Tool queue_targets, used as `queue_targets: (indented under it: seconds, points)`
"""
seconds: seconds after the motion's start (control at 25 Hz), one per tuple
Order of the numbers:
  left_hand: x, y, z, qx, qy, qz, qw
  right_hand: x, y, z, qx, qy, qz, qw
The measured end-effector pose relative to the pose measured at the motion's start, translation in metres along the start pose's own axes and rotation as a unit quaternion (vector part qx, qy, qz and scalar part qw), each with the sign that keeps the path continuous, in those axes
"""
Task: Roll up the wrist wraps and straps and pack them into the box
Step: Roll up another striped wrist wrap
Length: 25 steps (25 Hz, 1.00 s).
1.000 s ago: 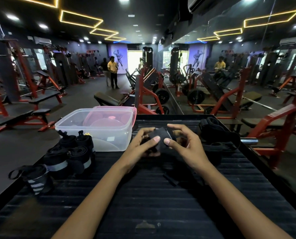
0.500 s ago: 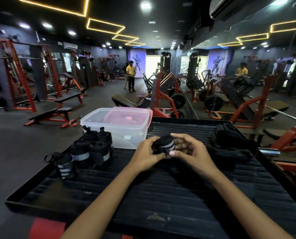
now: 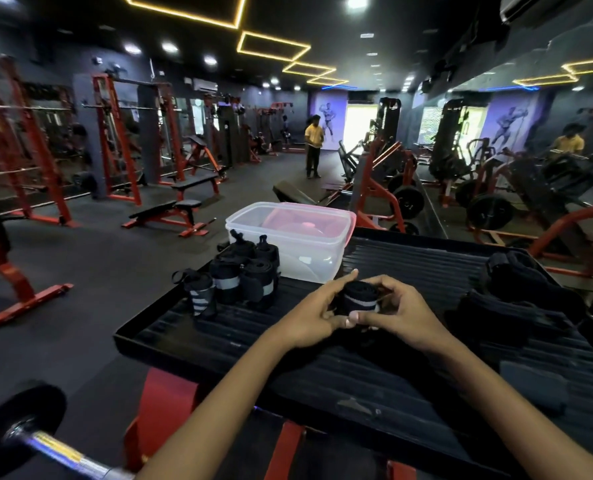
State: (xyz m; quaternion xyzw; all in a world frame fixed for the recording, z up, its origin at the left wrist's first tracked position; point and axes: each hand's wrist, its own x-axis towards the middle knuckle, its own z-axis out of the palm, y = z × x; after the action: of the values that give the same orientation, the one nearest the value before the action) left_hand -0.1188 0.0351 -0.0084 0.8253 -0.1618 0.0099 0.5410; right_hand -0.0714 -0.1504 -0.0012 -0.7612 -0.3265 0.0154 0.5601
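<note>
Both my hands hold a rolled black wrist wrap with a grey stripe, just above the black ribbed platform. My left hand grips its left side, my right hand its right side. Several rolled black wraps stand in a cluster to the left, one with white stripes at the front. Behind them sits the clear plastic box, open, with a pink lid lying inside. A heap of unrolled black straps lies on the right.
The platform's raised rim runs along the left. A barbell end with a black plate sits at lower left. Red gym benches and racks fill the floor beyond. A person in a yellow shirt stands far back.
The view has swung to the left and pulled back. The wrap in my hands has turned, so its grey stripe now faces me; both hands stay on it.
</note>
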Motion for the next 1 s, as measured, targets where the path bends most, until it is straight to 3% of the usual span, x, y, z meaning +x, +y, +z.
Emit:
queue_targets:
  seconds: [0.16,0.4,0.64,0.76,0.84,0.92,1.0]
  points:
    - [-0.02,-0.005,-0.019,-0.01,-0.035,-0.008,0.999,0.006,-0.008,0.03,-0.017,0.002,-0.019,1.0]
    - [-0.056,-0.014,-0.058,-0.005,0.072,0.01,0.997,0.029,-0.025,0.089,-0.062,0.06,-0.013,0.996]
    - [-0.098,-0.029,-0.097,0.041,0.169,0.045,0.984,0.044,-0.046,0.15,-0.092,0.061,-0.021,0.994]
    - [-0.111,-0.035,-0.11,0.05,0.278,0.109,0.953,0.052,-0.049,0.174,-0.113,0.075,-0.009,0.991]
    - [-0.115,-0.039,-0.126,0.117,0.37,0.134,0.912,0.059,-0.05,0.186,-0.141,0.102,-0.005,0.985]
    - [-0.114,-0.048,-0.143,0.214,0.417,0.106,0.877,0.065,-0.051,0.193,-0.16,0.125,0.008,0.979]
    - [-0.109,-0.058,-0.153,0.236,0.405,0.059,0.881,0.07,-0.051,0.198,-0.177,0.137,0.019,0.974]
